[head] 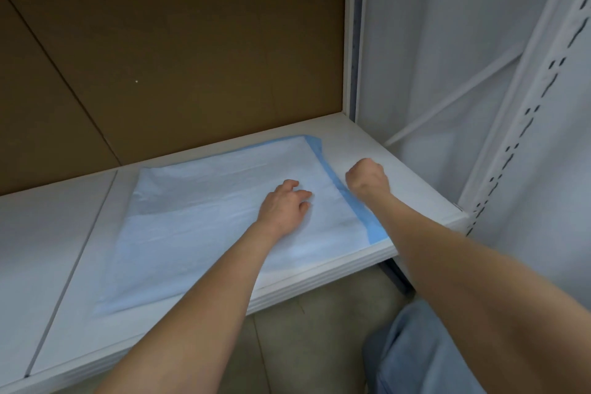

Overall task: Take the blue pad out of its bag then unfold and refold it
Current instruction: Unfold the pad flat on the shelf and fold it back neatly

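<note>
Seemingly mid-task, from where I watch over the head camera: the blue pad lies spread flat on the white shelf, its near edge reaching the shelf's front lip and its far corner close to the brown cardboard back panel. No bag shows anywhere in view, so I judge the pad is out of it and opened.

My left hand rests palm-down on the right half of the sheet, fingers loosely bent and gripping nothing. I read it as an anchor that keeps the thin, slippery sheet from sliding while the other hand works the edge.

My right hand sits just beside the pad's darker blue border, curled into a fist with its wrist crossing that border. Whether a pinch of the edge is inside the fist I cannot tell, as the fingers are turned away from the camera. Its place at the border suits either a last tug to flatten the sheet or the start of a fold leftward.

The slotted white upright stands well apart to the right.
</note>
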Available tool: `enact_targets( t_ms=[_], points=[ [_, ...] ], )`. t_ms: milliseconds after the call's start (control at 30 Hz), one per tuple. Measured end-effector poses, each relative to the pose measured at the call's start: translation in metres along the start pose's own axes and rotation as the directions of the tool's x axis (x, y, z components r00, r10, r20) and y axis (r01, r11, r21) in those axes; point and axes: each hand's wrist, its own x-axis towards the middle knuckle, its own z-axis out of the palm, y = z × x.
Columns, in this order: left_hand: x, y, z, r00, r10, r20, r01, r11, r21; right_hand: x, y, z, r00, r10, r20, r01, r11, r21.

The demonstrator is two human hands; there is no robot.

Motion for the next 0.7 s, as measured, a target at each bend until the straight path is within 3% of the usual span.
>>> enact_targets(
  t_ms=[133, 400, 500, 700],
  points=[
    [-0.011, 0.010, 0.002, 1.000, 0.022, 0.003, -0.022, 1.000, -0.010, -0.021, 0.000, 0.009, 0.997, -0.047, 0.069, 0.053, 0.994, -0.091],
    [-0.022, 0.005, 0.006, 0.999, 0.014, 0.052, -0.008, 0.993, -0.120, -0.023, -0.001, 0.018, 0.997, -0.054, 0.058, 0.062, 0.986, -0.156],
    [-0.020, -0.003, 0.005, 1.000, -0.018, 0.021, 0.020, 0.994, -0.110, -0.021, -0.002, 0.019, 0.997, -0.066, 0.034, 0.071, 0.980, -0.188],
    [-0.028, -0.037, -0.005, 0.991, -0.102, -0.089, 0.101, 0.995, -0.010, -0.020, -0.008, 0.024, 0.990, -0.140, -0.005, 0.126, 0.902, -0.413]
  ],
)
